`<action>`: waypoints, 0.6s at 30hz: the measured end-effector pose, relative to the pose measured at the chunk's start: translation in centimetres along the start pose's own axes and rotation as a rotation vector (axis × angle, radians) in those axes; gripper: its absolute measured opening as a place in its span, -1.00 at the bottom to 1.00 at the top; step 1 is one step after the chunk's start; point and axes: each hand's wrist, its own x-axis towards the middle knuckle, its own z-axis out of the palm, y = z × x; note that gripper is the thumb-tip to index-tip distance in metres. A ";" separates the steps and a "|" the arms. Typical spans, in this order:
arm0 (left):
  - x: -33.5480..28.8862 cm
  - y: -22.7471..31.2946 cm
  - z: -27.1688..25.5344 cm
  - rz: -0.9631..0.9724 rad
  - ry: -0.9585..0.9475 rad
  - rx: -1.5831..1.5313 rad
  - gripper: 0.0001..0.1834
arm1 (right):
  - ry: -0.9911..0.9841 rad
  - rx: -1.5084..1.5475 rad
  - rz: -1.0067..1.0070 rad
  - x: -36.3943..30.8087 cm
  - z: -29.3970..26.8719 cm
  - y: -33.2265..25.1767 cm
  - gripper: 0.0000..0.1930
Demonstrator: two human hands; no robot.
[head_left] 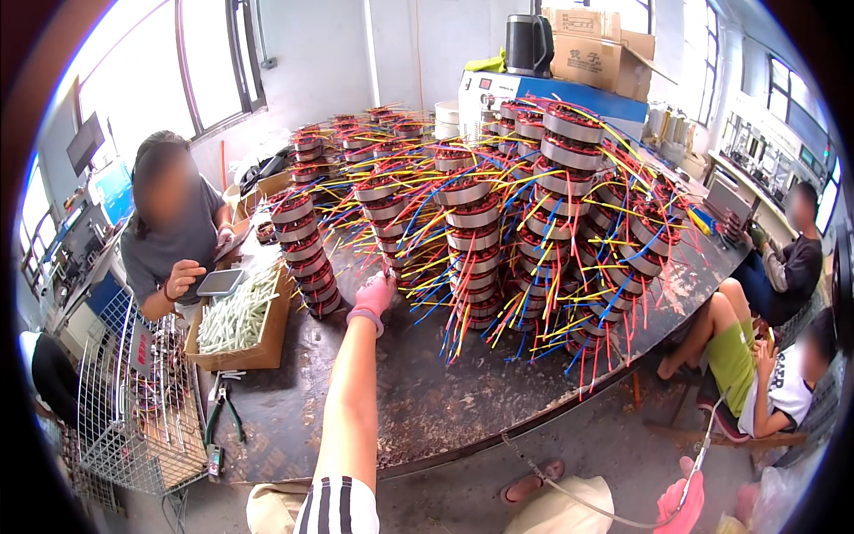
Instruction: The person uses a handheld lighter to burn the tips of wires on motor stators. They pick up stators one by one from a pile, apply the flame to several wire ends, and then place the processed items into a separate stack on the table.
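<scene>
My left hand (pixel 374 295), in a pink glove, reaches across the dark table. Its closed fingers are at the lower part of a stack of motor stators (pixel 388 214) with red, blue and yellow wire leads; what they pinch is hidden. At the lower right my right hand (pixel 680 500), also gloved in pink, is closed around a thin metal rod (pixel 703 452) that points up. From it a thin grey hose (pixel 569 495) curves toward the table edge. Several more stator stacks (pixel 473 236) stand close by, their leads sticking out in all directions.
A cardboard box of white tubes (pixel 238 322), pliers (pixel 224 411) and a wire basket (pixel 142 400) are at the left, by a person (pixel 173 214). Two people sit at the right. A blue-and-white machine (pixel 614 109) carries a kettle (pixel 528 44) and cartons (pixel 592 49).
</scene>
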 end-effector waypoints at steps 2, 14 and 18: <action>-0.6 -0.4 0.1 -0.015 0.031 0.037 -0.56 | -0.032 0.050 0.020 0.0 -0.8 0.2 -0.48; -3.9 -0.5 0.7 0.186 0.261 -0.084 -0.69 | -0.047 0.045 -0.043 -1.7 -2.2 -0.2 -0.49; -4.1 -2.4 0.7 0.341 0.317 -0.185 -0.73 | -0.061 0.066 -0.037 -2.1 -2.2 -0.1 -0.48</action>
